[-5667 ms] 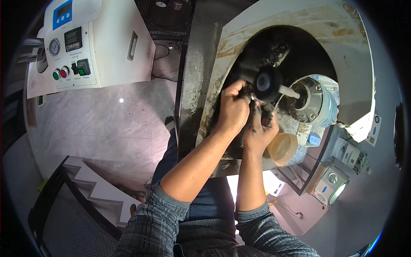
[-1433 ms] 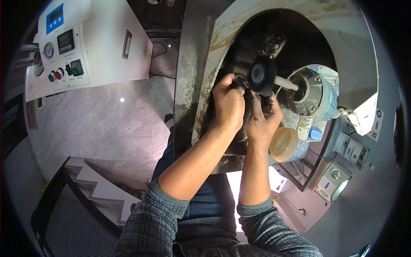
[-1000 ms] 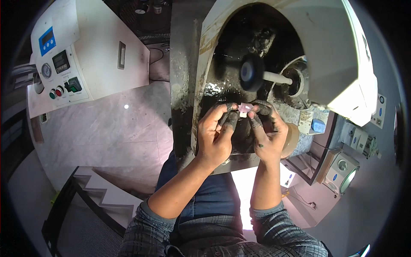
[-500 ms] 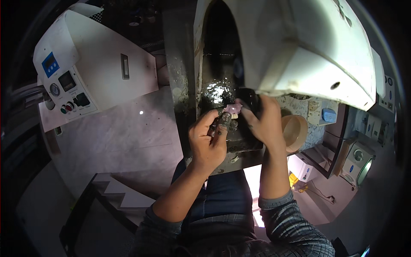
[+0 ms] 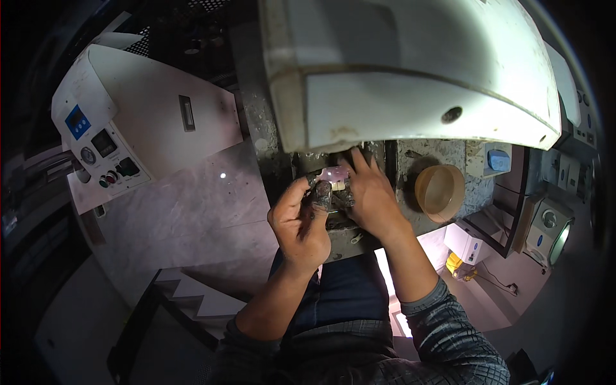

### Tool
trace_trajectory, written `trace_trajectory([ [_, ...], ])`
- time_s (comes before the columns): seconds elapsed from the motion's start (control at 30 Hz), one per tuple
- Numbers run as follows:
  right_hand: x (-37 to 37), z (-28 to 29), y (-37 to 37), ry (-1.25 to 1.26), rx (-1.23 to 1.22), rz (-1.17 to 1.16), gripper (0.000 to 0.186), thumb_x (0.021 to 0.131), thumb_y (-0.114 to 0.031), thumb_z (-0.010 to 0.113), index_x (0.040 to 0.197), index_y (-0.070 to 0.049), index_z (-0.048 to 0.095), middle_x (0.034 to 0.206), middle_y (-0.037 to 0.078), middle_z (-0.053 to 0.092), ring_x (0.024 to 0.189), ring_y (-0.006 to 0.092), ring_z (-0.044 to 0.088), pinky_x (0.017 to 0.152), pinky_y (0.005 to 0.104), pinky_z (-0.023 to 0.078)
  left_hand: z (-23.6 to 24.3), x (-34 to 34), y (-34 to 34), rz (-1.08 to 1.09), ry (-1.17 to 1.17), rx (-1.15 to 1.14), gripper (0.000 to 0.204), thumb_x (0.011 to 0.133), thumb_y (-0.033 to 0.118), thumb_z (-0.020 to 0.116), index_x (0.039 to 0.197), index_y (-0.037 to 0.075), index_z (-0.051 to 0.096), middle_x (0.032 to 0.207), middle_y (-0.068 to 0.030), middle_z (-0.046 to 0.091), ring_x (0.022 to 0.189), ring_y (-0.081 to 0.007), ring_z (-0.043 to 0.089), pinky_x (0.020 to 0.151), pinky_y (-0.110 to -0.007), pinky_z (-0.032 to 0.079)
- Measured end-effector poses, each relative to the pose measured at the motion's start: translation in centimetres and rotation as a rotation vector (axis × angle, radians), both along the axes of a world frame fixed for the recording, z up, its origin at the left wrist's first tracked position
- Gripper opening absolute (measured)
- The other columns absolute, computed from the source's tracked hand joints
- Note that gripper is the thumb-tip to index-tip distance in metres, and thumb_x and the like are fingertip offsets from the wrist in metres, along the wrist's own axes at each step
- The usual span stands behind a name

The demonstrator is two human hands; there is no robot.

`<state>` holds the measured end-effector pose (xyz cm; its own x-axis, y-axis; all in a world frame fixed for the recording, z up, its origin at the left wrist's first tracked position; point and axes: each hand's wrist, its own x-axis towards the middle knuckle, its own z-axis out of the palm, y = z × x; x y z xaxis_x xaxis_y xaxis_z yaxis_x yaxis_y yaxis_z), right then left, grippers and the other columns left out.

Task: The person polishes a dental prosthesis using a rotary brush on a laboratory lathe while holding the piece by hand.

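A small pink, glossy piece with a cream-coloured edge, apparently a denture (image 5: pixel 333 174), is held between my two hands over the dark, wet trough below the machine hood. My left hand (image 5: pixel 300 228) pinches its left end, the thumb blackened with grime. On the other side, my right hand (image 5: pixel 377 202) has its thumb and forefinger at the piece's right end, while its other fingers stretch forward under the hood's front edge. Part of the right grip is hidden by the hand itself.
A big white hood (image 5: pixel 410 109) overhangs the trough just beyond my hands. Right of them, a tan bowl (image 5: pixel 440 192) stands on the stained bench, with a blue block (image 5: pixel 498 160) farther right. A white control cabinet (image 5: pixel 151 106) stands at the left.
My right hand has turned inward and closed in on the pink piece, its fingers now reaching forward. The view has shifted, so the hood covers more of the trough.
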<state>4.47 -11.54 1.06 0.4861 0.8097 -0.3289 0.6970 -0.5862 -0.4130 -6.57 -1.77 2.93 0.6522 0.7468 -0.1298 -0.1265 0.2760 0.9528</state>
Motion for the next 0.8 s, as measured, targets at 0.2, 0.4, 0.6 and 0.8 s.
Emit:
trace_trajectory([
  [0.2, -0.6, 1.7, -1.1, 0.204, -0.051, -0.044, 0.035, 0.075, 0.003, 0.059, 0.110, 0.003, 0.063, 0.119, 0.026, 0.060, 0.113, 0.0422, 0.056, 0.100, 0.0436, 0.045, -0.9, -0.3, -0.1, 0.005, 0.099, 0.201, 0.025, 0.089, -0.005, 0.055, 0.112, -0.012, 0.059, 0.099, -0.0128, 0.068, 0.084, -0.0109, 0.061, 0.075, -0.023, 0.047],
  [0.4, 1.1, 2.6, -2.8, 0.443, 0.106, -0.214, 0.035, 0.065, 0.004, 0.072, 0.100, 0.004, 0.066, 0.104, 0.027, 0.066, 0.109, 0.0392, 0.060, 0.095, 0.0415, 0.048, -1.8, -0.6, 0.0, -0.010, 0.183, 0.414, 0.024, 0.091, 0.000, 0.055, 0.112, -0.011, 0.060, 0.097, -0.0126, 0.069, 0.074, -0.0076, 0.059, 0.063, -0.019, 0.045],
  [0.6, 2.9, 3.1, -4.4, 0.605, 0.365, -0.444, 0.040, 0.064, 0.006, 0.070, 0.104, 0.003, 0.067, 0.098, 0.017, 0.068, 0.095, 0.0238, 0.066, 0.088, 0.0313, 0.048, -1.4, -0.2, 0.1, -0.054, 0.264, 0.478, 0.022, 0.092, 0.003, 0.056, 0.110, -0.009, 0.061, 0.092, -0.0098, 0.068, 0.068, -0.0048, 0.055, 0.058, -0.018, 0.042],
  [0.8, 2.5, 4.8, -3.2, 0.578, 0.789, -0.439, 0.039, 0.066, 0.008, 0.062, 0.104, 0.005, 0.066, 0.096, 0.014, 0.066, 0.088, 0.0190, 0.064, 0.080, 0.0288, 0.049, -1.0, 0.1, -0.1, -0.096, 0.301, 0.409, 0.019, 0.090, 0.001, 0.054, 0.106, -0.008, 0.061, 0.087, -0.0058, 0.066, 0.066, -0.0034, 0.053, 0.056, -0.018, 0.041],
])
